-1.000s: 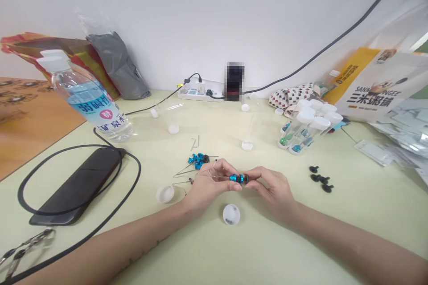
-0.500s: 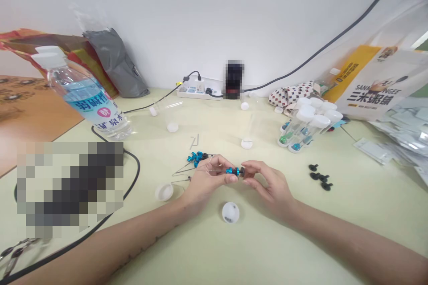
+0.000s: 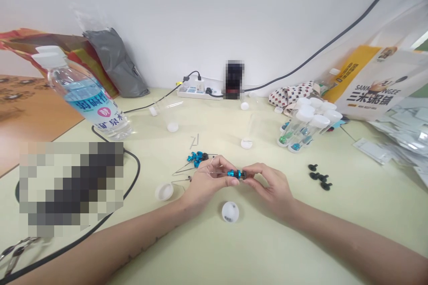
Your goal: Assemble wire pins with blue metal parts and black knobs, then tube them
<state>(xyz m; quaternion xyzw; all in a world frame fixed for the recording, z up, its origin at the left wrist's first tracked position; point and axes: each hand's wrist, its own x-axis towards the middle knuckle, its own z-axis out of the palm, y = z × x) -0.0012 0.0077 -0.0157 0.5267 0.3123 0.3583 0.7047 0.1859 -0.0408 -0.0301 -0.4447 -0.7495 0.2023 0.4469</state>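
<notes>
Between my hands lies a small blue metal spool-like part with a black middle and a thin metal rod running out to the left. My left hand is closed, pinching the blue part with thumb and fingers. At its right end sits a black round knob, which my right hand grips between thumb and forefinger. Beyond my left hand is a loose pile of blue parts with thin rods. A white cap holding tiny dark bits lies just in front, and another white cap rests by my left wrist.
Several black knobs lie to the right. Behind them stand capped clear tubes with coloured parts inside. A water bottle and a black cable are at left. A power strip lies by the wall.
My right fingers have closed in on the black knob, which now sits nearer the blue part. The blue part has shifted slightly right. Everything on the table stays put.
</notes>
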